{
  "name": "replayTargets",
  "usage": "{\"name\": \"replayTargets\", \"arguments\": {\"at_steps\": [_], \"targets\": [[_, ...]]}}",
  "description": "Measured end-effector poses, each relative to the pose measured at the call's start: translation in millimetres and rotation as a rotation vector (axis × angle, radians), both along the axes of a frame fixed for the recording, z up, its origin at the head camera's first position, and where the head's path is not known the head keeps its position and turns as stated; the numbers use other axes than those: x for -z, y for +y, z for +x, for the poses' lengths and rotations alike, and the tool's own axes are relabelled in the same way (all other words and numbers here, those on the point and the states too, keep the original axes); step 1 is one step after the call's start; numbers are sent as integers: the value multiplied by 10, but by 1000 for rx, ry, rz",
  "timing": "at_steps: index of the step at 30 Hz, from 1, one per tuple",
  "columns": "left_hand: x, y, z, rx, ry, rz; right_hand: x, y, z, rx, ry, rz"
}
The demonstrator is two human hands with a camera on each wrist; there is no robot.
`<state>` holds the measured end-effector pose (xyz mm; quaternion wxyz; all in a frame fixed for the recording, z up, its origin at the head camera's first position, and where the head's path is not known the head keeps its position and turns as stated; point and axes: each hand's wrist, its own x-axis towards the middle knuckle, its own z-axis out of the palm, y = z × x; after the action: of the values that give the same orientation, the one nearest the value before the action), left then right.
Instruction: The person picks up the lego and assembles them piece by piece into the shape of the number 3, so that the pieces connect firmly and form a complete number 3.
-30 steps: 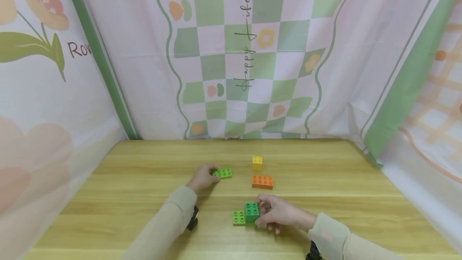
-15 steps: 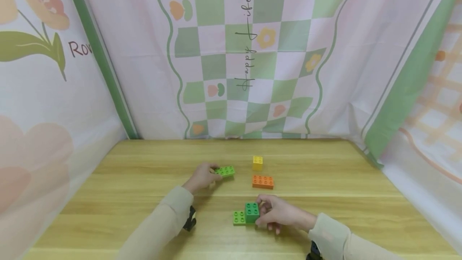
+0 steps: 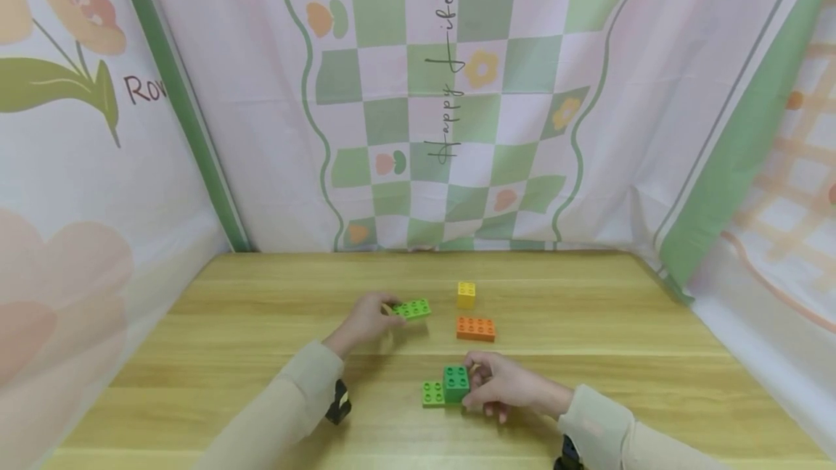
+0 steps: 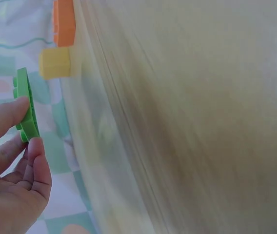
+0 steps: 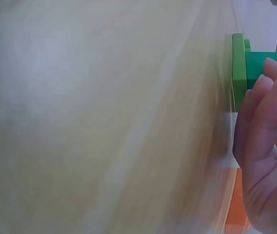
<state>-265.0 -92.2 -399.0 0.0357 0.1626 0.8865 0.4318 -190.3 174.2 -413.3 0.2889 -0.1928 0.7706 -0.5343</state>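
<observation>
Both forearms stretch forward over the worktop (image 3: 588, 310). Left fingers and thumb of the left hand (image 3: 362, 321) pinch one of two light-green plates (image 3: 414, 308), raised off the surface; the right hand (image 3: 501, 385) grips the single dark-green block (image 3: 456, 383) atop the second plate (image 3: 432, 394). One orange brick (image 3: 475, 329) and one yellow block (image 3: 466, 296) sit toward the far edge.

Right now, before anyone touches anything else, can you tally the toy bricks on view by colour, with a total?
Light green: 2 (held brick, base brick)
Dark green: 1 (stacked brick)
Orange: 1 (flat brick)
Yellow: 1 (small brick)
Total: 5
</observation>
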Motion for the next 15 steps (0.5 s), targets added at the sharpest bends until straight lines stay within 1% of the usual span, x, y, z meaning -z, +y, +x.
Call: {"name": "replayTargets", "arguments": {"at_steps": [6,15], "targets": [[-21,27,52,19,1,3,-9,-2,2,2,1,-1],[-54,35,110,38,33,-4,-12,-5,7,1,1,-4]]}}
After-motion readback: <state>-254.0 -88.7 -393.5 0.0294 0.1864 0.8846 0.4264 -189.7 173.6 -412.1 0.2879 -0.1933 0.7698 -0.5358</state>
